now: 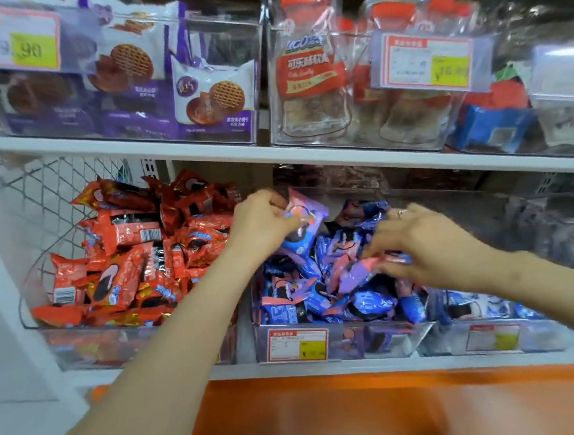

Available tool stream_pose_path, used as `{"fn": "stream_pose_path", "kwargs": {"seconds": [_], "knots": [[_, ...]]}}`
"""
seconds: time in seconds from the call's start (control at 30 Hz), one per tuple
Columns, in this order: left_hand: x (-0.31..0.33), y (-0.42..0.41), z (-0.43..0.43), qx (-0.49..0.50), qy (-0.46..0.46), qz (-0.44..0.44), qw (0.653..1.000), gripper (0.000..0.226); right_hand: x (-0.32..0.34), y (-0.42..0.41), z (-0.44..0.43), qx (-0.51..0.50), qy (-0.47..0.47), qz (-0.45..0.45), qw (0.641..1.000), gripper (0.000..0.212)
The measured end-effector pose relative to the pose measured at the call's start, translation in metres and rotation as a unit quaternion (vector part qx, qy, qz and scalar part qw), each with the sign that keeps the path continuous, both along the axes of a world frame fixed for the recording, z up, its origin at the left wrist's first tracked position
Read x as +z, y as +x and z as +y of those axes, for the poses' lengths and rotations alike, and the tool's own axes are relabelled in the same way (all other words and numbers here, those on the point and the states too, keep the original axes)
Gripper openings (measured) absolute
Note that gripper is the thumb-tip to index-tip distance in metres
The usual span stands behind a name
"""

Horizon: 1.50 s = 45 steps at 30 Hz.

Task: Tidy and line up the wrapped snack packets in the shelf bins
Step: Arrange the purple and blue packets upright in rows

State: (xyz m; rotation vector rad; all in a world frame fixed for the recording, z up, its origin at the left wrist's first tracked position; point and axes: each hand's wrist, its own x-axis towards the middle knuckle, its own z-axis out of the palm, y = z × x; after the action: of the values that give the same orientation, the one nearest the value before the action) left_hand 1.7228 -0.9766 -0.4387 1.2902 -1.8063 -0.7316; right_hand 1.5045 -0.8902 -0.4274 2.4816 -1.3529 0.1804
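Already pinched upright in the left hand, the pink-and-blue snack packet stands long axis vertical above the back of the middle bin, while the right hand, nearer the heap, grips another packet lying slantwise.

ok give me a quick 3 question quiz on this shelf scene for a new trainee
1. True or false: the left hand holds a pink and blue packet raised above the middle bin.
2. Which bin is the right hand reaching into? A) the bin of red packets B) the middle bin of blue and pink packets C) the upper bin of purple waffle biscuit packs
3. Fill in: the red packets lie in a ______ heap, not in rows.

Key: 1 true; 2 B; 3 jumbled. The right hand grips packets on top of the middle pile, though blur hides how many.
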Motion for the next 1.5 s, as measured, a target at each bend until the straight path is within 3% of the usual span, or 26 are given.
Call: {"fn": "stream_pose_path", "kwargs": {"seconds": [0.2,0.37,0.5,0.57,0.67,0.77,0.93,1.23,1.37,1.5], "knots": [[-0.018,-0.025,0.016,-0.108,0.006,-0.064,0.992,0.029,-0.018,-0.001,0.004,-0.023,0.051,-0.051,0.997,0.041],[-0.026,-0.035,0.021,-0.156,-0.015,-0.148,0.976,0.025,-0.015,-0.012,-0.001,-0.077,0.034,-0.232,0.969,0.009],[-0.021,-0.029,0.016,-0.202,0.058,-0.151,0.966,0.018,-0.028,-0.021,0.002,-0.094,0.06,-0.283,0.953,0.01],[-0.017,-0.022,0.013,-0.227,0.099,-0.147,0.958,0.013,-0.03,-0.022,0.003,-0.081,0.052,-0.284,0.954,0.012],[-0.017,-0.018,0.011,-0.251,0.137,-0.14,0.948,0.026,-0.029,-0.016,-0.001,-0.043,0.041,-0.258,0.964,0.023],[-0.018,-0.018,0.012,-0.282,0.17,-0.201,0.923,0.03,-0.03,-0.009,-0.003,-0.021,0.07,-0.22,0.973,0.036],[-0.021,-0.017,0.011,-0.305,0.185,-0.24,0.903,0.023,-0.037,-0.007,-0.001,-0.024,0.08,-0.189,0.979,0.03],[-0.014,-0.001,0.01,-0.253,0.105,-0.217,0.937,0.033,-0.019,-0.004,-0.006,-0.021,0.036,-0.208,0.977,0.036],[-0.008,0.024,-0.006,-0.106,-0.029,-0.141,0.984,0.021,-0.002,0.015,-0.04,-0.027,0.063,-0.187,0.98,0.024],[-0.02,0.042,-0.015,0.011,-0.16,-0.201,0.966,0.029,-0.004,0.049,-0.103,-0.109,0.186,-0.112,0.97,0.027]]}}
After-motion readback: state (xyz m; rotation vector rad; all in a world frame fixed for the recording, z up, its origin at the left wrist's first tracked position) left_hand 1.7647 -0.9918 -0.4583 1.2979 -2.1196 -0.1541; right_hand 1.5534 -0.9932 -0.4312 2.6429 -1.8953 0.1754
